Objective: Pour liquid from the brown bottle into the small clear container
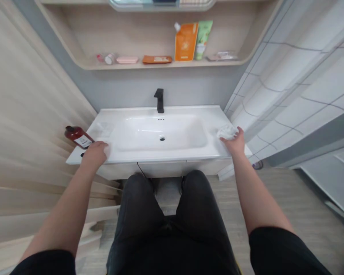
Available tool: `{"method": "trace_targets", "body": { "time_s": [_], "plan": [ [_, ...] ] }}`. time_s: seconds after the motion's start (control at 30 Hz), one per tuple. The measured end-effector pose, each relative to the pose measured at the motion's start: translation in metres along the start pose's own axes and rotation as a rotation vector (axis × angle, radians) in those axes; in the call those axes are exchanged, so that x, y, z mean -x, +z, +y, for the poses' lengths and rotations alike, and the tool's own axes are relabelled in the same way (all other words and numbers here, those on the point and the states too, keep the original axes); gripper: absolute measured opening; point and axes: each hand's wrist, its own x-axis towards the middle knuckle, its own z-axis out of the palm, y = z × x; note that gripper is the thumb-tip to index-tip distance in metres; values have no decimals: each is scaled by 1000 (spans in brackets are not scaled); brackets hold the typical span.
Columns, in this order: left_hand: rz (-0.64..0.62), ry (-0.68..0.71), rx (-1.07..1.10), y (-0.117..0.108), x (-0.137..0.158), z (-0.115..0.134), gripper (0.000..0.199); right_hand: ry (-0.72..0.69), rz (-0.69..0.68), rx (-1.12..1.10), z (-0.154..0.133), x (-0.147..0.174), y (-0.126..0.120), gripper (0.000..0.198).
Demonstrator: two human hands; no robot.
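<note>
On the right end of the white washbasin counter (160,154), my right hand (235,143) has its thumb and fingers around a crumpled whitish piece (226,131). I cannot tell whether that piece is tissue, cloth or thin plastic. At the left end, my left hand (94,153) is low over the counter with its fingers curled together. A pale bit shows by its fingertips, too blurred to name. Right beside that hand is a reddish-brown bottle (78,136) with a dark cap and a white label. A small black object (82,154) shows next to the left wrist.
A black faucet (159,101) rises behind the basin (163,131). Above, a shelf (160,65) holds an orange pouch (186,42), a green tube (203,40) and several small items. A beige curtain (31,114) hangs left; white tiles (312,84) cover the right wall.
</note>
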Motion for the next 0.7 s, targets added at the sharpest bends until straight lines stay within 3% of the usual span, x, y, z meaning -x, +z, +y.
{"method": "trace_targets", "body": {
  "time_s": [0.1, 0.23, 0.33, 0.53, 0.7],
  "plan": [
    [-6, 42, 30, 0, -2, -1, 52, 167, 71, -41, -1, -3, 3, 97],
    [-34, 77, 87, -12, 0, 14, 46, 186, 56, 5, -8, -9, 3, 94],
    [-1, 97, 139, -23, 8, 38, 41, 198, 43, 34, -13, -14, 2, 87],
    [290, 69, 654, -36, 52, 128, 37, 112, -26, -58, -36, -6, 4, 85],
    [227, 45, 1188, -60, 80, 208, 41, -77, -250, -337, -96, 48, -6, 88]
  ]
}}
